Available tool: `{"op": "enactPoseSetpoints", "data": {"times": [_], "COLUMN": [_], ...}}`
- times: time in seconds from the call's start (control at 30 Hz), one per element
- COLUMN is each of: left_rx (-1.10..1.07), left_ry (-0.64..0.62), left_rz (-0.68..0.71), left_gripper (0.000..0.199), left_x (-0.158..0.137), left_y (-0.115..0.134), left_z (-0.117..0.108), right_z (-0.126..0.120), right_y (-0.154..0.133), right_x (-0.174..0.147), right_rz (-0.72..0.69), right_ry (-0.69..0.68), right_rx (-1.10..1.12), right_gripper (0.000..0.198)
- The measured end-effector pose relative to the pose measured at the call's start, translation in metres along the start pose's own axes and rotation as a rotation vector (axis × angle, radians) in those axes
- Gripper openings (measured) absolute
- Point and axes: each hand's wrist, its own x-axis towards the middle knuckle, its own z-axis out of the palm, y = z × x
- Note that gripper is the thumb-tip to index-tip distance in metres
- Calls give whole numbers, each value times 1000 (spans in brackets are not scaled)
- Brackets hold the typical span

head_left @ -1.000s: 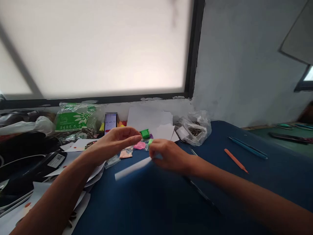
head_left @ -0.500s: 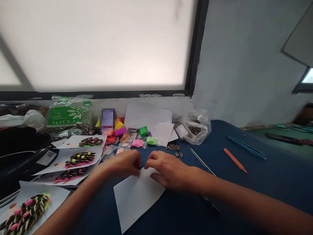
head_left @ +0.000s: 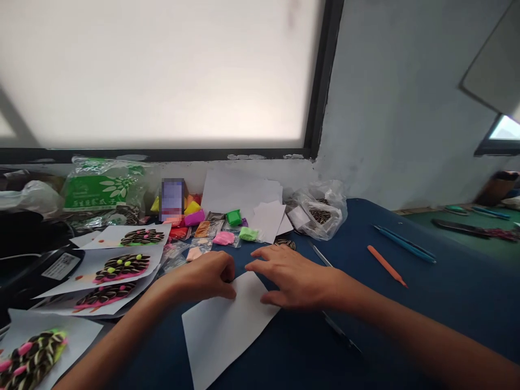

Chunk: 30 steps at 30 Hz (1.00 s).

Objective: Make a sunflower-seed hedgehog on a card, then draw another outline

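Below the fingers lies the paper (head_left: 229,333), slightly bent, on the table (head_left: 304,360). The left hand (head_left: 209,275) has its fingers curled, thumb against the paper; one cannot tell whether they pinch it. The right hand (head_left: 294,276) has its fingers loosely spread at the paper's right edge. Just beyond them lie seeds (head_left: 285,244); farther off, lumps (head_left: 223,238) (pink and green among them). Left of the left fingers sit cards (head_left: 122,268); well to the right of the right fingers, an orange tool (head_left: 385,265).
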Motion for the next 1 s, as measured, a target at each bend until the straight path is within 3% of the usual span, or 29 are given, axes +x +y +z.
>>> {"op": "enactPoseSetpoints", "data": {"times": [0.1,0.23,0.37,0.5,0.63,0.8,1.0], "left_rx": [-40,-96,-133,-109,-93,-169,-240], "left_ry": [-34,-32,8,107,153,114,103], "left_rz": [8,48,76,92,131,133,135], "left_gripper": [18,14,6,9,7,8,8], "left_x": [2,4,5,10,15,15,14], "left_y": [0,-1,-1,-1,-4,-4,-5], "left_z": [2,2,3,7,13,13,14], "right_z": [16,32,30,23,26,38,36], "right_y": [-2,-3,0,-2,-16,-32,-36], "right_x": [13,23,20,17,15,11,6], "right_rz": [-11,9,32,159,48,-46,-30], "right_ry": [135,146,114,146,253,24,-43], "right_rx": [21,-51,-61,-170,-233,-117,-92], "right_gripper": [35,24,14,11,10,18,25]}}
